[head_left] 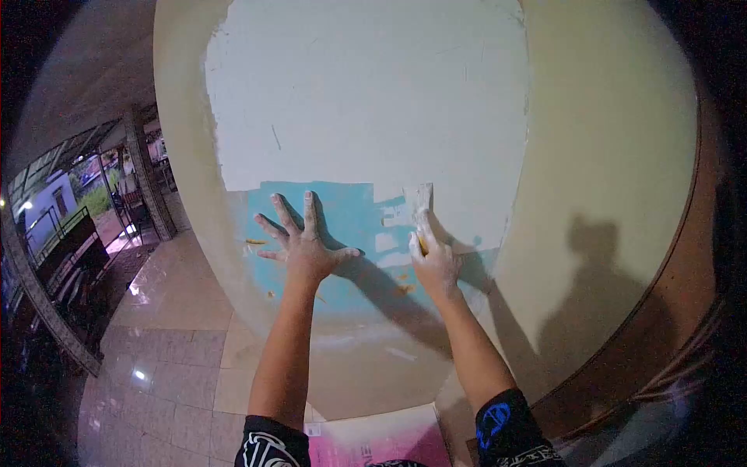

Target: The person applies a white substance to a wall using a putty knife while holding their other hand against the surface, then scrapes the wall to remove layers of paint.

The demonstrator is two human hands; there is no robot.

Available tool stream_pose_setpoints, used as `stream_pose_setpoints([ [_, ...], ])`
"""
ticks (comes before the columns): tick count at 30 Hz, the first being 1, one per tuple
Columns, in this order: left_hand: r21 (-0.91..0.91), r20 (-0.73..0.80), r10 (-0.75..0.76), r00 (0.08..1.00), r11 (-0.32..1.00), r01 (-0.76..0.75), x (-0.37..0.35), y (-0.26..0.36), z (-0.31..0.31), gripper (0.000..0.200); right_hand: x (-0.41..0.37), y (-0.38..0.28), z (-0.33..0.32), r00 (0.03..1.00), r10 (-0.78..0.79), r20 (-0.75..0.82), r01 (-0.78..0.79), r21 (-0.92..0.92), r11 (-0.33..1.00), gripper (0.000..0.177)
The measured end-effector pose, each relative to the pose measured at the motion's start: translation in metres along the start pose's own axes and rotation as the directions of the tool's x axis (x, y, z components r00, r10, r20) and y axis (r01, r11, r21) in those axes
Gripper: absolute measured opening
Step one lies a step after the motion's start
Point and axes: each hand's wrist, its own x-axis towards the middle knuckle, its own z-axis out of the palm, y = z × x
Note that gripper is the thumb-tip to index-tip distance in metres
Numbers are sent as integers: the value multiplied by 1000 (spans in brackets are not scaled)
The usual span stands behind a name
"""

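A light panel point(607, 156) fills the middle of the view, with a broad white coating point(366, 93) over its upper part. Below that coating lies a turquoise area point(342, 210) with a few orange-brown marks. My left hand point(306, 247) rests with fingers spread over the turquoise. To its right, my right hand point(437, 261) grips a scraper with a yellowish handle, its flat blade point(419, 201) pointing up against the surface where white and turquoise meet. Whitish residue covers the fingers of both hands.
Below the panel is a pink and white printed sheet or box point(381, 437). Tiled floor point(167, 358) stretches to the left, with a pillar point(148, 175) and metal railings beyond. A brown edge point(661, 284) borders the panel at right, and shadows fall on it.
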Motion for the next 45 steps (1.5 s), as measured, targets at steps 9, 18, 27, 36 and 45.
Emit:
stream_pose_setpoints([
  [9,13,-17,-2,1000,1000,3,-31,-3,44,142,-45,52,13,995,-91,27,91,18,996,59],
  [18,18,167,-184,969,983,183,-45,17,41,145,-3,51,7,993,-111,40,113,-50,992,59],
  [27,14,115,-157,981,988,156,-50,16,46,153,-10,53,0,987,-20,157,18,15,1000,58],
  [36,-7,7,-71,997,997,71,-49,7,55,152,-76,95,29,978,-202,57,201,16,979,61],
  [45,-29,73,-126,989,991,128,-48,17,42,153,-33,69,14,985,-170,25,171,-60,983,59],
])
